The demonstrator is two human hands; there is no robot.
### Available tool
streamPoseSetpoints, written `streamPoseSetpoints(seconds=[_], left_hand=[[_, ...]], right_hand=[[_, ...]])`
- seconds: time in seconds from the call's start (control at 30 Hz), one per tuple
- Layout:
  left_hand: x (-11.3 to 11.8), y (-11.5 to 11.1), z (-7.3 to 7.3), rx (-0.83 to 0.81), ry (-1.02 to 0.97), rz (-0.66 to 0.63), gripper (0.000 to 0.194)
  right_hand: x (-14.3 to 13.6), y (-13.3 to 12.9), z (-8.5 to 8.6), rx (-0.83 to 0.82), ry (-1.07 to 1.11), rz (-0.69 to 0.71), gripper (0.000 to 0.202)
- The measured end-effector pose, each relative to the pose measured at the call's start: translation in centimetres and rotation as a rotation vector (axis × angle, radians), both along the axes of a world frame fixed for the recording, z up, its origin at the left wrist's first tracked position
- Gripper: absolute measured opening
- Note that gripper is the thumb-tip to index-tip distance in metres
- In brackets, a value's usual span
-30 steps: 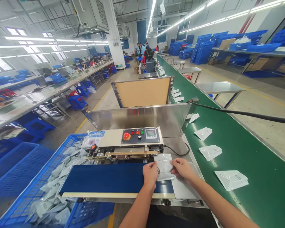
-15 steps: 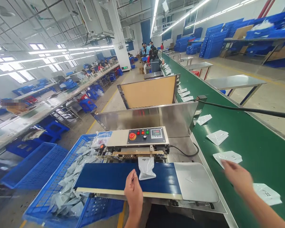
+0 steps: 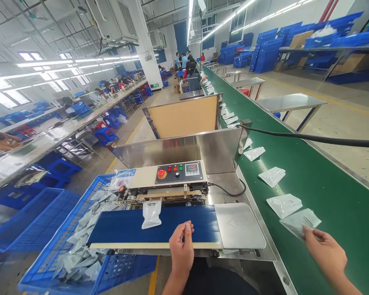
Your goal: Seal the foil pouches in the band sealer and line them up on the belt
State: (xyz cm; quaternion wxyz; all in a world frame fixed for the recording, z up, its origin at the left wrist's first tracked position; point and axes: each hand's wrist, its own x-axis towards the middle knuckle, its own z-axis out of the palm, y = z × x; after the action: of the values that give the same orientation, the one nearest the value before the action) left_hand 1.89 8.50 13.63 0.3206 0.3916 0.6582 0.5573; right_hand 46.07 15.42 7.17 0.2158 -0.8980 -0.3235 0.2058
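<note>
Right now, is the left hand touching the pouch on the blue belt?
No, the left hand hovers apart from the pouch on the blue belt.

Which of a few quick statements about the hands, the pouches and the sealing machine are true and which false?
1. The right hand is on a clear plastic pouch on the green conveyor belt. True.
2. The left hand grips a pouch. False: it is empty, at the near edge of the dark blue sealer belt.
3. A sealed clear pouch lies on the blue belt. True.
4. The blue plastic crate with pouches sits right of the machine. False: it is on the left.
5. The red round button is on the control panel. True.
</note>
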Motion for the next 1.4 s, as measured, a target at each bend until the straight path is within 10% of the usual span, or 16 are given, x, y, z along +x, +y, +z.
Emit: streamPoseSetpoints(seconds=[0.1,0.23,0.4,0.67,1.0,1.4], left_hand=[[3.2,1.3,1.0,0.022,0.103,-0.205,0.042],[8.1,3.3,1.7,0.026,0.016,-0.405,0.053],[10.7,4.7,1.9,-0.003,-0.107,-0.392,0.061],[8.3,3.9,1.5,-0.023,0.004,-0.355,0.053],[7.2,9.5,-3.6,-0.3,-0.329,-0.043,0.05],[-0.5,8.2,-3.0,-0.191,-0.359,0.171,0.05]], right_hand=[[-4.6,-0.7,3.3,0.227,0.173,0.001,0.039],[-12.5,-2.0,6.8,0.434,0.352,0.409,0.05],[-17.7,-2.1,8.0,0.411,0.689,0.695,0.057],[-19.4,-1.9,7.0,0.279,0.81,0.662,0.054],[-19.9,3.1,4.8,0.121,0.826,0.401,0.035],[-28.0,6.1,4.5,-0.008,0.905,0.615,0.032]])
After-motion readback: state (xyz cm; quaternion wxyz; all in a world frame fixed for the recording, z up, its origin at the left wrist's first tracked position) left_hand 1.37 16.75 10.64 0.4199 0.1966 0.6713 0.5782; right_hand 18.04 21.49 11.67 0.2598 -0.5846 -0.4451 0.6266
